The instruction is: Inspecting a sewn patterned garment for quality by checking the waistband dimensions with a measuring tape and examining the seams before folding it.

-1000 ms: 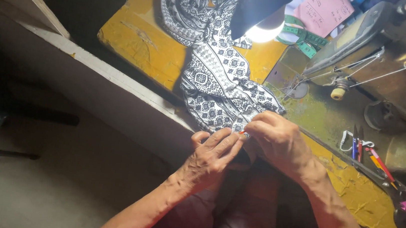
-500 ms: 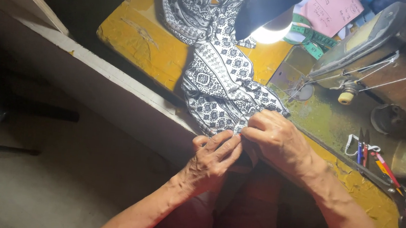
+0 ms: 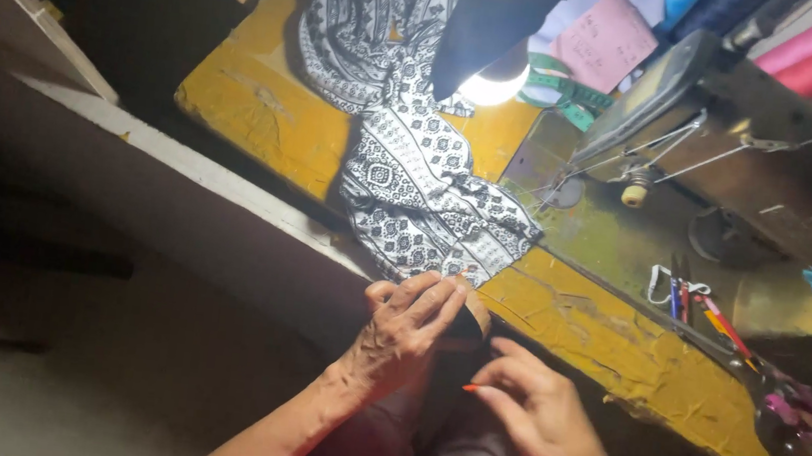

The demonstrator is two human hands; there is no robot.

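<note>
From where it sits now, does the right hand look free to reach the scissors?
Probably yes. The right hand is off the fabric, with only bare yellow table showing between it and the scissors to its right.

Two bare forearms are seen, with no sleeve, watch or bracelet visible on either. The left hand (image 3: 406, 324) is shown as bony and wrinkled, with raised tendons and veins across its back and short, unpainted nails; the right hand (image 3: 537, 418) is likewise ringless and lined, though a small orange-red tip is seen at one fingertip, and whether it is a painted nail cannot be told. The lap below is clothed in muted greyish-mauve fabric, gathered in soft folds.
</note>
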